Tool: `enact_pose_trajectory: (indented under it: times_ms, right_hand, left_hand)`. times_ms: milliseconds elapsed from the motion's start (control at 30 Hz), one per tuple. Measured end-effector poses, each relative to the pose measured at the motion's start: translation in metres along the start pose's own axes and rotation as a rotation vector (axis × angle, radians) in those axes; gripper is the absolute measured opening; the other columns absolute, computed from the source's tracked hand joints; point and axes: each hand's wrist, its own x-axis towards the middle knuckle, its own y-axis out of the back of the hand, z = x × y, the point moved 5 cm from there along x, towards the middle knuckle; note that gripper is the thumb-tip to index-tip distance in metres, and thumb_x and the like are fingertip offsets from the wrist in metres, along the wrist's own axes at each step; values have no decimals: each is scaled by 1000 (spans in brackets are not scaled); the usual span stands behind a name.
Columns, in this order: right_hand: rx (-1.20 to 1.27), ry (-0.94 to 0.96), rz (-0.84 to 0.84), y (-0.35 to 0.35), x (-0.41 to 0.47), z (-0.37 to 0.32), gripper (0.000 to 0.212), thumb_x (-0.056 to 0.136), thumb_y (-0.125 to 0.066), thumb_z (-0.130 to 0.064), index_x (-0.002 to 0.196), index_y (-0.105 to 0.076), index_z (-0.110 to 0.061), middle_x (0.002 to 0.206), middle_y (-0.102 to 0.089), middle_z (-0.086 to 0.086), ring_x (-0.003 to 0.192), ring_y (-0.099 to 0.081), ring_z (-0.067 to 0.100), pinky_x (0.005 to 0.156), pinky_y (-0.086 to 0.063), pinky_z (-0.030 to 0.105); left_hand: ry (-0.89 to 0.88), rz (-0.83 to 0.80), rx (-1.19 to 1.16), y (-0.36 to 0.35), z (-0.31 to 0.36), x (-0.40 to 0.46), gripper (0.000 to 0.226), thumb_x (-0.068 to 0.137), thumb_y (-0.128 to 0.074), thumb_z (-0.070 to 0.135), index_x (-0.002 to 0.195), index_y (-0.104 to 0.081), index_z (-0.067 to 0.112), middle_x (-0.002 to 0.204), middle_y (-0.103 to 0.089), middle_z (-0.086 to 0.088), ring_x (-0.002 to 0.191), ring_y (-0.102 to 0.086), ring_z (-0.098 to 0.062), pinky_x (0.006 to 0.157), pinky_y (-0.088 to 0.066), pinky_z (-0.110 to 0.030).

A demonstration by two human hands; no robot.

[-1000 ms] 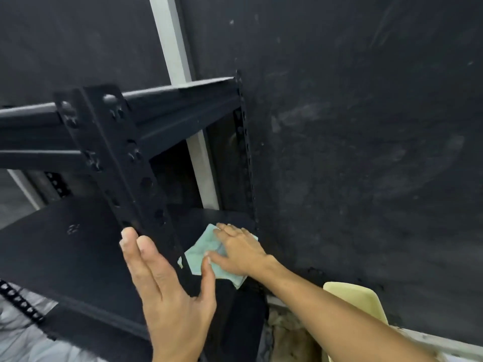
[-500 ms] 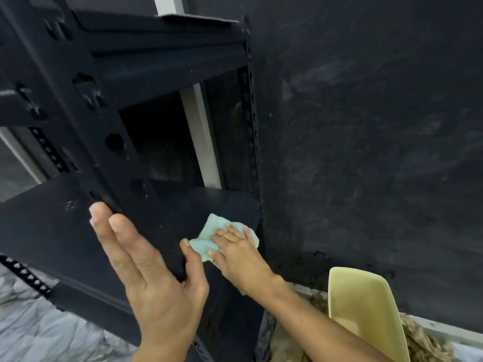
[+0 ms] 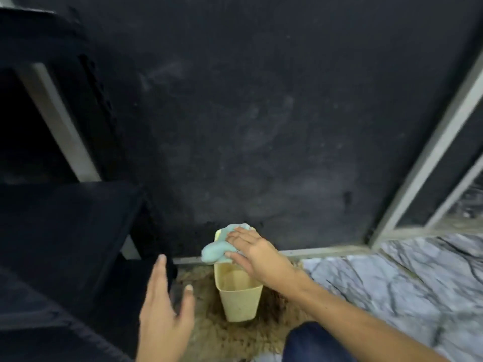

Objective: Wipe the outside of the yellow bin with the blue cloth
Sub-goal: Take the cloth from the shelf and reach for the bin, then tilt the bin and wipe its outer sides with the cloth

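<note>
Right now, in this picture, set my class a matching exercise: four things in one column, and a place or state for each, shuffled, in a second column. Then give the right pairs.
Things
1. pale blue cloth
2. pale yellow plastic bin
3. left hand
4. black metal shelf

Places or states
A. open, holding nothing
B. standing on sandy brown ground by the dark wall
C. at the left edge of the view
D. pressed onto the bin's far rim under the right hand

Pairs: 1-D, 2-B, 3-A, 4-C

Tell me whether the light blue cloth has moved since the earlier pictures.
Yes. The light blue cloth went right and down, off the black metal shelf onto the yellow plastic bin's far rim.
</note>
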Motion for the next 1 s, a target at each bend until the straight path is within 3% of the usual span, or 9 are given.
enact_pose_trajectory:
  times_ms: [67, 133, 233, 300, 467, 600, 767, 867, 1000]
  right_hand:
    - [20, -105, 43, 12, -28, 35, 42, 97, -55, -33, 123, -67, -2, 126, -70, 13, 123, -62, 29, 108, -46, 41]
    - [75, -207, 73, 13, -50, 70, 44, 97, -52, -35, 122, -67, -2, 126, -70, 12, 122, -61, 28, 107, -44, 37]
    - [111, -341, 115, -1, -78, 117, 41, 97, -51, -34, 116, -70, -3, 115, -73, 11, 109, -66, 27, 95, -44, 27]
    - [127, -436, 142, -16, -97, 148, 37, 98, -50, -35, 113, -70, -8, 104, -76, 6, 96, -69, 23, 83, -49, 29]
    - [210, -665, 199, -55, -144, 203, 28, 101, -52, -40, 99, -70, -19, 70, -67, -6, 58, -60, 0, 51, -38, 9]
    - [339, -820, 241, -89, -170, 223, 35, 99, -48, -48, 94, -70, -21, 65, -70, 5, 58, -64, 10, 53, -47, 30]
    - [632, -938, 333, -108, -166, 218, 45, 97, -49, -50, 67, -57, -18, 51, -54, -9, 48, -51, 6, 49, -37, 17]
    - [827, -926, 403, -95, -152, 200, 40, 101, -49, -42, 68, -60, -22, 54, -58, -12, 52, -55, 5, 52, -41, 14]
    - [1007, -865, 515, -82, -138, 173, 32, 104, -43, -36, 104, -73, -25, 90, -79, -5, 82, -73, 4, 68, -54, 14]
  left_hand:
    - [120, -279, 17, -56, -11, -2, 75, 90, -69, 39, 156, -43, 14, 161, -48, -12, 147, -47, -28, 122, -36, -36]
    - [114, -525, 95, -110, -13, 3, 68, 97, -62, 45, 157, -42, 20, 162, -48, -5, 147, -46, -22, 119, -41, -41]
    - [106, -746, 192, -184, -5, 14, 69, 102, -46, 53, 161, -30, 21, 165, -42, -4, 148, -45, -23, 122, -35, -36]
    - [128, -812, 246, -227, 0, 24, 65, 104, -43, 52, 158, -33, 19, 162, -45, -5, 148, -44, -26, 118, -35, -34]
    - [284, -858, 330, -308, -32, 57, 56, 100, -52, 44, 146, -41, 13, 144, -59, -18, 131, -58, -40, 105, -50, -43]
    - [436, -909, 288, -327, -59, 57, 44, 91, -47, 17, 134, -53, 11, 137, -62, -16, 120, -62, -37, 101, -54, -44]
    - [437, -834, 240, -296, -64, 63, 47, 98, -49, 6, 143, -54, 15, 143, -61, -6, 133, -55, -31, 109, -44, -38]
    - [469, -773, 115, -263, -67, 69, 39, 99, -57, 8, 136, -61, 21, 131, -67, 1, 126, -58, -25, 104, -43, -35]
    - [503, -792, -44, -252, -78, 57, 33, 98, -62, 7, 119, -65, 32, 115, -72, 14, 121, -63, -18, 93, -48, -28]
